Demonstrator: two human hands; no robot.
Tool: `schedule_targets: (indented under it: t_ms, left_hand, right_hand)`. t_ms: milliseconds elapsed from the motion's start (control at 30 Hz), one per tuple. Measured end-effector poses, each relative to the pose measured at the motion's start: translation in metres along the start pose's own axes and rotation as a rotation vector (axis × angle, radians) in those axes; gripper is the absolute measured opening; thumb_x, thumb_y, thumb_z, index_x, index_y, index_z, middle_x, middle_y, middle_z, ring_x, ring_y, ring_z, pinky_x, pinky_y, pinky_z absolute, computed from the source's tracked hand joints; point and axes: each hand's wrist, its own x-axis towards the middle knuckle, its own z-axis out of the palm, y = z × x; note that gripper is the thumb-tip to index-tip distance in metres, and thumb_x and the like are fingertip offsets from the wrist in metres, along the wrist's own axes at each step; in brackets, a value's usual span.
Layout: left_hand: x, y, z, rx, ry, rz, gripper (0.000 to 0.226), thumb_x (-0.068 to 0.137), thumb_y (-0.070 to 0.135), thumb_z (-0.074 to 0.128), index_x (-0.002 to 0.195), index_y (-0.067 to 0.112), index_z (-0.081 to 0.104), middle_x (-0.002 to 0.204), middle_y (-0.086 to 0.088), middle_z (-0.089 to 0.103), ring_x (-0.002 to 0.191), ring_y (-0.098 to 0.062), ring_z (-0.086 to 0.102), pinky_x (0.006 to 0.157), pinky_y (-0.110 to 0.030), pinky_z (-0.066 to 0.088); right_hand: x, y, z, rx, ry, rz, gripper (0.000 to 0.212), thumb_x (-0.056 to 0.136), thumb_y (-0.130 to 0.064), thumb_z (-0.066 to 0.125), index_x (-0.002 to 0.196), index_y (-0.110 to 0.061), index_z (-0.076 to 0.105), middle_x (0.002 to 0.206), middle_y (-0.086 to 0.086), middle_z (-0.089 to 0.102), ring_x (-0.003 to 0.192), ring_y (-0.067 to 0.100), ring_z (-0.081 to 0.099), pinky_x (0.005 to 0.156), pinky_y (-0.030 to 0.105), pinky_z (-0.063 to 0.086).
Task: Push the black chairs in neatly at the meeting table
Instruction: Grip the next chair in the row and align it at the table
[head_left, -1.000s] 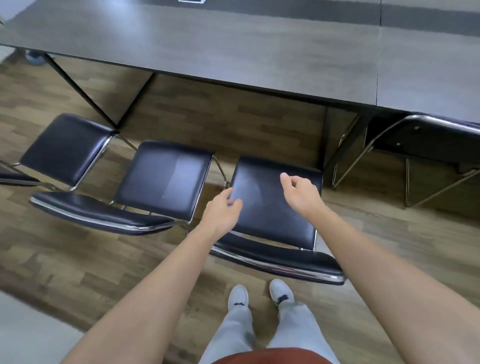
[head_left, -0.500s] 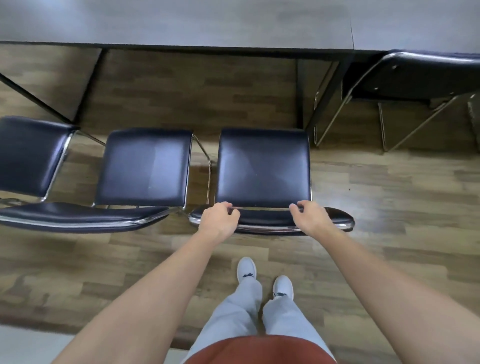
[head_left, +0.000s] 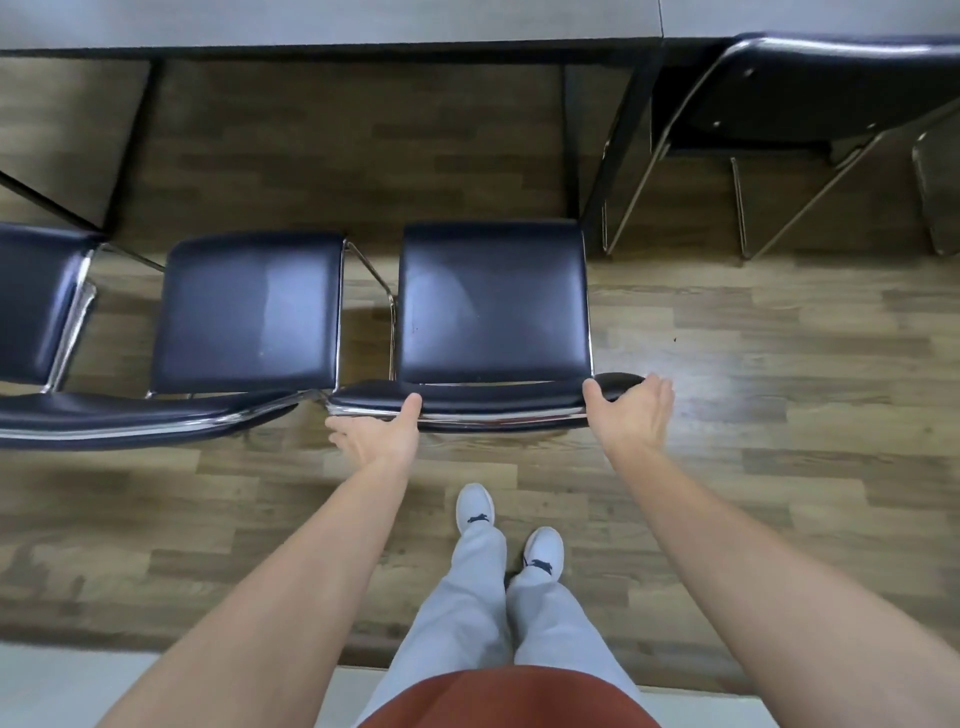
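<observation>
A black chair with a chrome frame (head_left: 493, 301) stands in front of me, its seat short of the grey meeting table (head_left: 332, 23). My left hand (head_left: 379, 434) presses flat against the rear of its backrest (head_left: 488, 402) near the left end, thumb laid over the top. My right hand (head_left: 636, 410) presses at the backrest's right end, fingers spread, thumb over the top edge. A second black chair (head_left: 249, 312) stands just to the left, and a third (head_left: 31, 301) at the far left edge.
Another black chair (head_left: 810, 88) sits tucked under the table at the upper right. Dark table legs (head_left: 608, 171) stand just right of the held chair's seat. The floor is wood laminate; my white shoes (head_left: 475, 506) are behind the chair.
My hands came down onto the backrest, gripped its top, then spread wider and opened, palms now behind it. The view tilted down, with the table's edge nearer the top of the frame.
</observation>
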Motion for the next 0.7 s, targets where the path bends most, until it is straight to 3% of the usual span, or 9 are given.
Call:
schedule_targets:
  t_ms: [100,233,300,400,467,533,700]
  left_hand:
    - [-0.002,0.004,0.008,-0.264,-0.087,-0.2,0.09,0.08,0.045,0.078,0.146,0.003,0.033,0.141,-0.009,0.049,0.121,-0.031,0.052,0.104,-0.039,0.042]
    - [0.001,0.011,0.012,-0.534,-0.27,-0.27,0.054,0.084,0.026,0.079,0.126,0.008,0.051,0.115,-0.009,0.063,0.101,-0.03,0.065,0.082,-0.041,0.056]
    - [0.005,0.012,0.009,-0.621,-0.33,-0.312,0.047,0.085,0.02,0.078,0.123,0.007,0.054,0.113,-0.011,0.066,0.101,-0.032,0.067,0.082,-0.047,0.057]
    - [0.011,0.007,0.004,-0.634,-0.416,-0.342,0.026,0.089,0.019,0.075,0.106,0.008,0.058,0.104,-0.014,0.065,0.103,-0.032,0.064,0.092,-0.05,0.054]
    - [0.013,0.004,0.003,-0.638,-0.437,-0.354,0.024,0.089,0.02,0.075,0.101,0.009,0.057,0.101,-0.013,0.063,0.105,-0.033,0.063,0.097,-0.051,0.053]
    - [0.016,0.002,0.004,-0.64,-0.436,-0.353,0.032,0.087,0.023,0.077,0.108,0.009,0.057,0.105,-0.014,0.064,0.107,-0.032,0.064,0.094,-0.05,0.054]
    - [0.025,0.005,0.001,-0.599,-0.423,-0.372,0.044,0.082,0.024,0.082,0.116,0.01,0.058,0.11,-0.015,0.065,0.105,-0.031,0.065,0.085,-0.048,0.057]
  right_hand:
    - [0.001,-0.001,0.004,0.267,0.017,0.142,0.096,0.087,-0.034,0.072,0.155,0.0,0.014,0.164,0.014,0.014,0.152,0.024,0.011,0.121,0.033,0.013]
    - [0.003,-0.001,0.009,0.64,0.025,0.471,0.103,0.074,-0.029,0.083,0.153,-0.013,0.018,0.149,0.006,0.04,0.129,0.028,0.049,0.107,0.039,0.038]
    - [0.005,0.001,0.014,0.787,-0.049,0.612,0.104,0.068,-0.029,0.088,0.149,-0.016,0.024,0.131,-0.002,0.051,0.114,0.024,0.056,0.104,0.041,0.044]
    - [0.008,0.005,0.019,0.982,-0.249,0.72,0.084,0.06,-0.028,0.093,0.13,-0.013,0.05,0.12,0.005,0.065,0.102,0.026,0.066,0.09,0.047,0.056]
    - [0.01,0.008,0.019,1.046,-0.352,0.746,0.07,0.062,-0.024,0.091,0.123,-0.014,0.058,0.115,0.008,0.069,0.098,0.028,0.069,0.083,0.047,0.059]
    - [0.011,0.008,0.019,1.047,-0.369,0.758,0.06,0.067,-0.021,0.087,0.12,-0.011,0.06,0.113,0.01,0.068,0.098,0.028,0.068,0.08,0.047,0.06]
    - [0.006,0.006,0.022,0.983,-0.241,0.797,0.052,0.065,-0.024,0.086,0.109,-0.009,0.061,0.104,0.008,0.07,0.092,0.024,0.069,0.077,0.042,0.061]
